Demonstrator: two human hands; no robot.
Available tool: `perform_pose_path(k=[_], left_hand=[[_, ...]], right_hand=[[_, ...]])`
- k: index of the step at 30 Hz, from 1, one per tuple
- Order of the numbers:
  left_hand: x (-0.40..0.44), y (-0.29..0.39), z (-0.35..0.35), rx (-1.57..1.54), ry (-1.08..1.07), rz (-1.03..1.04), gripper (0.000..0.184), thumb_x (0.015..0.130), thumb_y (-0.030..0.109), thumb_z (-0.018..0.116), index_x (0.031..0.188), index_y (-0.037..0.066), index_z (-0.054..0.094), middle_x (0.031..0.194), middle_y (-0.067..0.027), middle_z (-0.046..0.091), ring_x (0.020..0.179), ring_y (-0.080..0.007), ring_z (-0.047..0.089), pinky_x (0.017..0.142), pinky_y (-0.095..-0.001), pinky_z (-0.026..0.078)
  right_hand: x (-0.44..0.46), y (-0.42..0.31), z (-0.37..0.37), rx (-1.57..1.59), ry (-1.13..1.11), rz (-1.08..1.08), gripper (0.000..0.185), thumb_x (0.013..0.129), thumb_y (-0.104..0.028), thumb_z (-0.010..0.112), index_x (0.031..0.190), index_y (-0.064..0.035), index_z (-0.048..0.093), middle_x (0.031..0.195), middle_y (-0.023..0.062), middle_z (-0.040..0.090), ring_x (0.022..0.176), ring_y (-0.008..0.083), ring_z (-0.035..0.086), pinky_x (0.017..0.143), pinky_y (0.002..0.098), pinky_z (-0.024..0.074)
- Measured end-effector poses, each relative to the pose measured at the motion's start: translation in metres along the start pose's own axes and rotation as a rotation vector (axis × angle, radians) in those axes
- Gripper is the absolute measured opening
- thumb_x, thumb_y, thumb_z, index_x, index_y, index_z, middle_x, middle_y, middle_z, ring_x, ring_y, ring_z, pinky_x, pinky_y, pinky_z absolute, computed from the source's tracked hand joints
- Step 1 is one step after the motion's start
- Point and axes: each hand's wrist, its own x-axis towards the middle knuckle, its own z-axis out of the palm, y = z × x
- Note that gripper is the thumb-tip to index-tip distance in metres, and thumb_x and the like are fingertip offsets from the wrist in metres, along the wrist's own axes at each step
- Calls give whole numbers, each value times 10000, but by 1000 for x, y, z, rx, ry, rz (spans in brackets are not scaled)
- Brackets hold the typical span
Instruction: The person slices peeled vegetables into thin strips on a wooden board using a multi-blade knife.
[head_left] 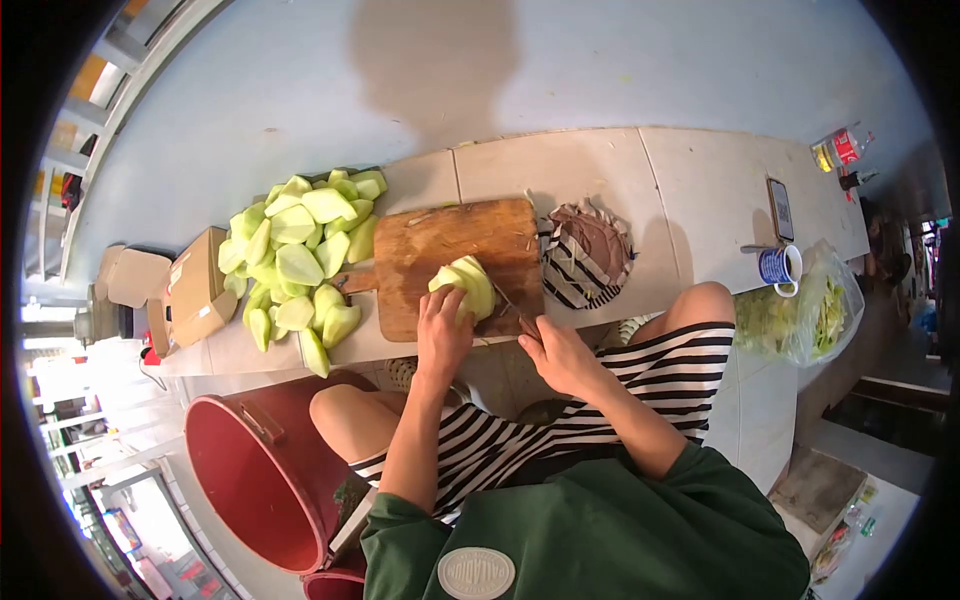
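Knife [513, 307] gripped in my right fingers [546, 329] | my left fingers [436, 303] clasping pale-green produce slices [470, 283] | wooden cutting board [450, 233] beneath

Upper view is filled by a plain pale blue-grey painted wall [650, 60], on which a broad, soft-edged dark shadow [435, 60] is cast. Below it, a long counter of large beige square tiles [720, 195] is seen, divided by dark joints. At upper left, a white slatted frame [133, 98] is noted. Lower left is brightly lit; far right is dim.

No clearly legible text, badge [476, 574] included
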Motion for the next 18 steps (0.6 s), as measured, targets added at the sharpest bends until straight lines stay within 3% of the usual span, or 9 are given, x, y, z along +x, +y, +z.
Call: perform_pose_path(k=[5,7,10,13,18], left_hand=[[3,6,-14,-83,-103,-3,511,745,-10,732,1248,-8,642,1322,-235,598,1210,-437,542,1058,-479,472],[6,5,-19,-68,-138,-10,524,742,-12,729,1258,-7,638,1329,-236,593,1214,-436,541,1063,-479,471],[9,0,-19,-57,-181,-22,535,734,-20,737,1261,0,643,1332,-226,595,1219,-429,542,1070,-475,470],[13,-4,-17,-64,-160,-21,518,720,-27,762,1228,14,671,1305,-196,623,1205,-408,561,1059,-458,477],[23,-8,-22,-66,-167,-33,510,703,-49,783,1199,37,697,1266,-169,648,1192,-385,568,1043,-442,489]], right_hand=[[6,2,-8,14,20,-16,356,1047,-287,568,985,60,514,796,332,624,829,560,607,711,583,465],[16,9,-8,-33,129,-174,353,1053,-284,556,991,61,511,798,326,617,822,556,601,716,577,466],[31,-7,-20,-97,0,-68,342,1054,-274,551,1010,62,511,830,326,616,828,546,603,733,578,466],[43,-7,-15,-204,-45,-68,352,1059,-296,535,1015,52,516,827,300,673,835,495,673,724,559,523],[46,-1,-7,-195,-46,-55,358,1061,-299,528,1022,57,517,805,301,674,821,491,680,698,552,533]])
